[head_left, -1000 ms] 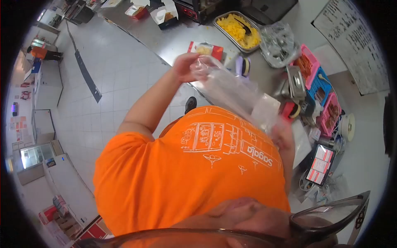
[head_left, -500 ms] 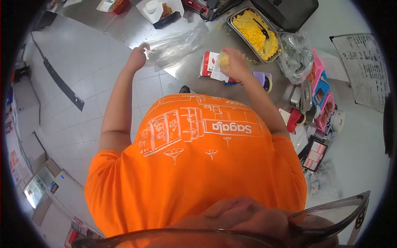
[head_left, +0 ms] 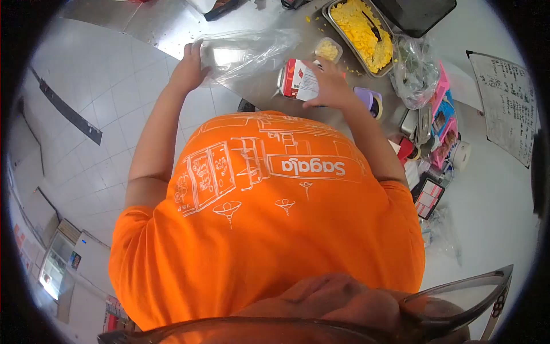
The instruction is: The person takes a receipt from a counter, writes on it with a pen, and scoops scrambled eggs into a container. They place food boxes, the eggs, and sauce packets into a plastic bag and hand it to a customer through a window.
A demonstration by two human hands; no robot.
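Note:
My left hand [head_left: 190, 70] is curled at the near end of a clear plastic bag [head_left: 249, 54], gripping its edge. The bag lies crinkled across the steel counter, stretching away to the right. My right hand [head_left: 331, 86] straddles a red and white carton [head_left: 297, 79], thumb on the near side and fingers on the far side. Just beyond those fingers stands a small clear tub [head_left: 327, 50] of pale yellow pieces.
Behind sits a metal tray [head_left: 362, 40] of yellow crumbly food with a dark utensil in it. On the right are a crumpled plastic bag [head_left: 413, 71], a purple tape dispenser [head_left: 366, 100] and pink and blue baskets [head_left: 444, 109]. The steel counter [head_left: 143, 23] has its edge at left.
My right hand has let go of the small tub, which now stands on the counter, and has taken hold of the carton. My left hand has spread wider at the bag's edge.

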